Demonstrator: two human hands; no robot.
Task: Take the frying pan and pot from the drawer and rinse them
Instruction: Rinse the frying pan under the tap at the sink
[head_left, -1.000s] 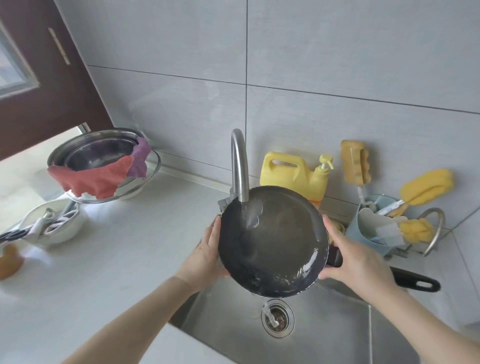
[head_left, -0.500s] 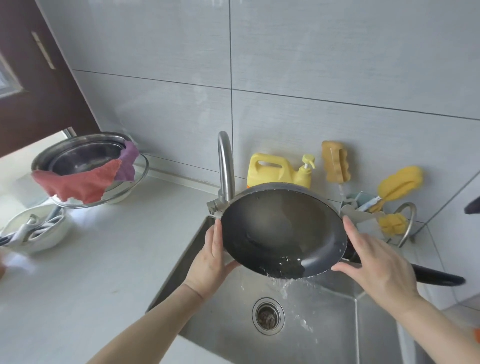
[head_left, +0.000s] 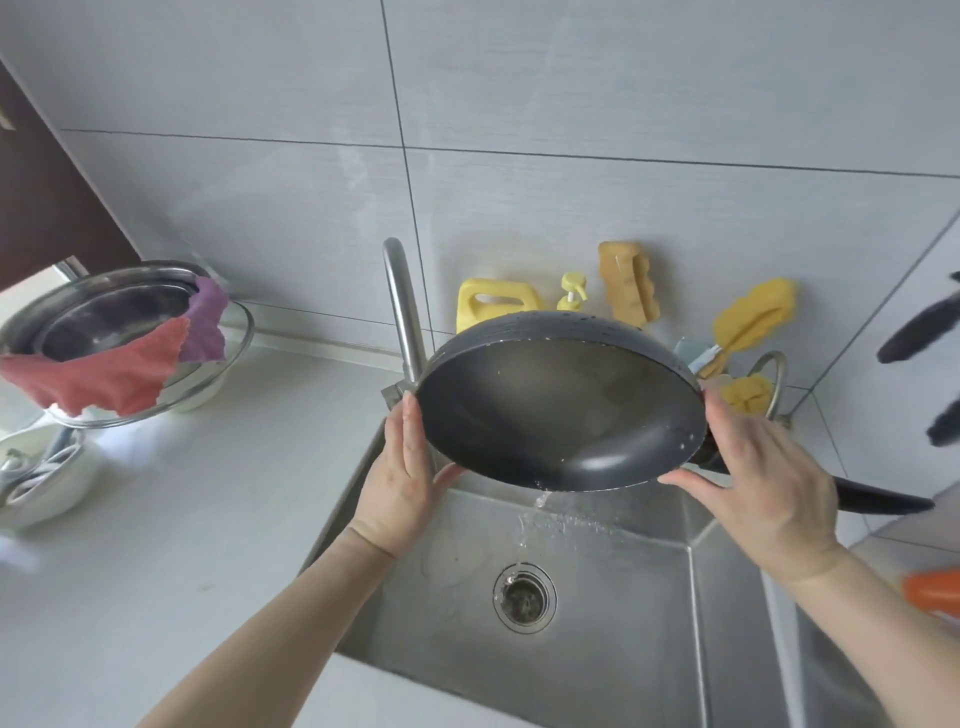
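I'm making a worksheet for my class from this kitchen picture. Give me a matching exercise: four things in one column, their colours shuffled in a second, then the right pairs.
Things:
1. frying pan
2. soap bottle
3. cloth hanging from the steel bowl
4. tap

Colours:
A. yellow
B. silver
C. red
D. dark grey

Pairs: 1-D, 2-A, 3-C, 4-B

Faucet (head_left: 402, 306) base hidden behind frying pan (head_left: 561, 410); pan handle (head_left: 878, 501) partly covered by right hand (head_left: 769, 478); orange object (head_left: 932, 592) cut off at right edge.
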